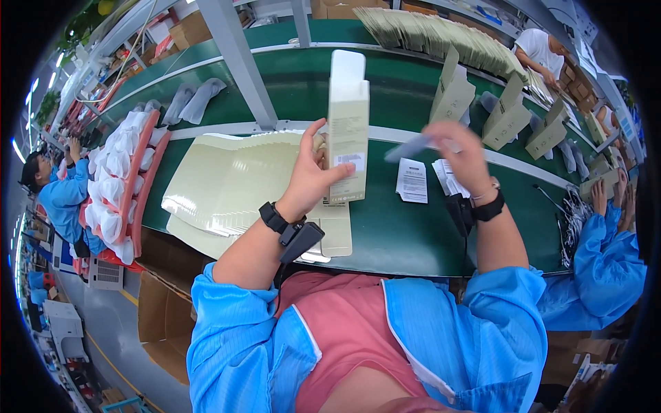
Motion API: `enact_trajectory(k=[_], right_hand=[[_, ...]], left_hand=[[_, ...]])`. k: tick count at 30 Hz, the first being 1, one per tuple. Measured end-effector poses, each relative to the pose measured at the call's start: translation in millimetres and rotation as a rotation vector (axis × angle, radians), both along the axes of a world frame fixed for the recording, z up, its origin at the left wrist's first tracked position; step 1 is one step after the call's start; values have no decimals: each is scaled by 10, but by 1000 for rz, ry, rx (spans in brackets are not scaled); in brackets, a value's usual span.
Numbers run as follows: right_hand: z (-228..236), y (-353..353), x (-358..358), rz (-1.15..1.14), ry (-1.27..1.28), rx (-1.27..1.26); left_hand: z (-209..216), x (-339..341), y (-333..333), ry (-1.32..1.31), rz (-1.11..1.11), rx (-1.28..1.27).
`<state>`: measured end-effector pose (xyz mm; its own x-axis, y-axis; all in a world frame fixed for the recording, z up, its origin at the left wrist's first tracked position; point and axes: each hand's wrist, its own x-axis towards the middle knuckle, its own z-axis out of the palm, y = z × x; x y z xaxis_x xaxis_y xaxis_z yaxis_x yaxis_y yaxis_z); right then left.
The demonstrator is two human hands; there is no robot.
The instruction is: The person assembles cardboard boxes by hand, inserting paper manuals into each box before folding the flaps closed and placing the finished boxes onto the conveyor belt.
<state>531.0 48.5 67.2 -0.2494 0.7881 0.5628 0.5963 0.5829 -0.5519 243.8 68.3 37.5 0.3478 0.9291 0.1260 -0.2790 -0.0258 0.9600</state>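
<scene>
My left hand (311,172) is closed around a pale cream carton (349,131), thumb on its near face and fingers behind. The carton stands upright, its top flap raised. To its right, my right hand (460,155) is smeared by motion. At its fingertips is a blurred bluish-grey translucent item (407,147), its kind unclear. Below that hand, printed leaflets (412,182) lie on the green work surface (382,237), with more leaflets (447,180) partly hidden by the hand. A fanned stack of flat cream cartons (220,182) lies left of my left hand.
Red trays of white-wrapped items (117,179) stand at the left. Opened cartons (452,96) and bagged items (200,100) sit on the green belt (289,72) beyond a metal rail. White cables (573,220) lie right, near a co-worker's blue sleeve (592,268). A grey post (241,62) rises ahead.
</scene>
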Motion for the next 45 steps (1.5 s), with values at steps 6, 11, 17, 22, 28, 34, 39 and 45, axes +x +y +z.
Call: enact_trajectory(k=[6,11,17,22,28,34,39,45], right_hand=[[725,103,-275,101,36,431],[697,44,-771,178,-228,381],[457,768,-364,-160,-20,376],[-19,1221,239,-348,-189,388],[-104,1180,320,-331,-115,340],[-172,1328,532,-478,-68,300],[-130,1230,487,-472,67,420],[-132,713,-153,-115,99,-255]], left_hand=[[5,151,-97,365,13,500],[89,129,-241,564,276,671],[15,-137,-271,725,98,921],[-301,-328,-556,1196,-465,1047],[-360,-322,-559,1136,-459,1064],[-174,-162,-602,1300,-527,887],[-196,-175,-589,1076,-235,976],[-39,73,-469,589,207,880]])
